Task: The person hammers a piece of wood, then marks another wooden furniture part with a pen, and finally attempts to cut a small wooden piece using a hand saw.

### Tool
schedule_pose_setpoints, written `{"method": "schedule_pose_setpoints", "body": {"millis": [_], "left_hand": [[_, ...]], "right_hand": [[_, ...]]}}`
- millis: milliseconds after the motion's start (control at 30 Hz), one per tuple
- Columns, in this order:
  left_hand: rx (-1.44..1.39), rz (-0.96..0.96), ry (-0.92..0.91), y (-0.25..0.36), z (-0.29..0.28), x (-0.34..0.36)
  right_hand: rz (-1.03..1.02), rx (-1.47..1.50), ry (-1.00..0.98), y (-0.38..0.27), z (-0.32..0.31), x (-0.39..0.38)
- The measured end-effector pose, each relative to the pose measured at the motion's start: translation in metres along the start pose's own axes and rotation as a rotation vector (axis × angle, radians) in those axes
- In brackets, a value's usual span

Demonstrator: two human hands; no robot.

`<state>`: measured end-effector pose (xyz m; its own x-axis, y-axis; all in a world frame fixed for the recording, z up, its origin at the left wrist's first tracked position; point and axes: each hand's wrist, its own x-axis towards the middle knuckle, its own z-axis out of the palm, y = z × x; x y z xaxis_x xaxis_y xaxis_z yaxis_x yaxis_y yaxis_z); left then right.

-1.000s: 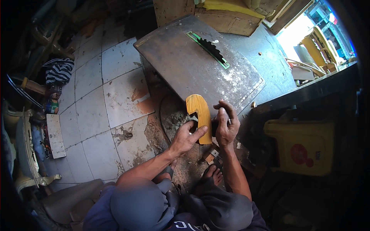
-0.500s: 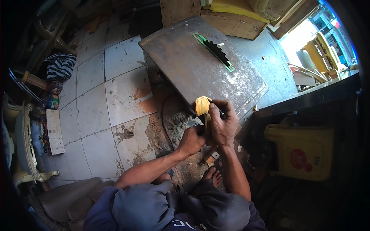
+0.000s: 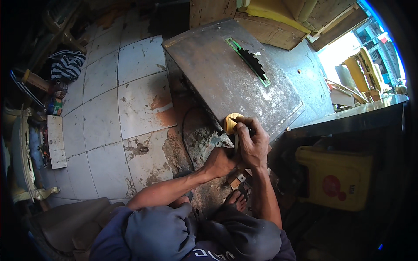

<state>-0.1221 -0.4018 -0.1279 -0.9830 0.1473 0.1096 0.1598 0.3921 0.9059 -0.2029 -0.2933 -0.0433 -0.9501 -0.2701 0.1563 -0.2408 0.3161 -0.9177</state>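
A small wooden piece [image 3: 230, 124] with a rounded top is tipped so its yellowish upper part faces me, just in front of the near edge of a worn metal saw table [image 3: 204, 65]. My left hand [image 3: 220, 163] grips it from below, fingers mostly hidden. My right hand [image 3: 253, 145] pinches a dark pencil-like tool [image 3: 236, 120], its tip on or just over the wood's rounded top. A toothed black saw blade [image 3: 250, 61] sticks up through a green slotted plate at the far part of the table.
Worn white tiles [image 3: 100, 82] lie at left, beside striped cloth [image 3: 67, 65] and a pale board [image 3: 56, 141]. A yellow plastic container [image 3: 333, 174] sits under a dark bench at right. Wooden furniture frames [image 3: 270, 26] stand behind. Wood scraps [image 3: 237, 178] and a cable lie near my feet.
The wooden piece has turned from showing its long face to being tipped end-on. My right hand, earlier beside it, has come over its top with the dark tool.
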Motion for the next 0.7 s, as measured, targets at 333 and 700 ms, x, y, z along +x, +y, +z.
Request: {"method": "schedule_pose_setpoints", "body": {"millis": [333,700], "left_hand": [[0.041,0.143,0.114,-0.001,0.003,0.0],[-0.152,-0.18,-0.007,0.008,-0.005,0.001]], "right_hand": [[0.031,0.01,-0.067,0.0,-0.001,0.002],[0.091,0.057,0.035,0.003,0.001,0.001]]}}
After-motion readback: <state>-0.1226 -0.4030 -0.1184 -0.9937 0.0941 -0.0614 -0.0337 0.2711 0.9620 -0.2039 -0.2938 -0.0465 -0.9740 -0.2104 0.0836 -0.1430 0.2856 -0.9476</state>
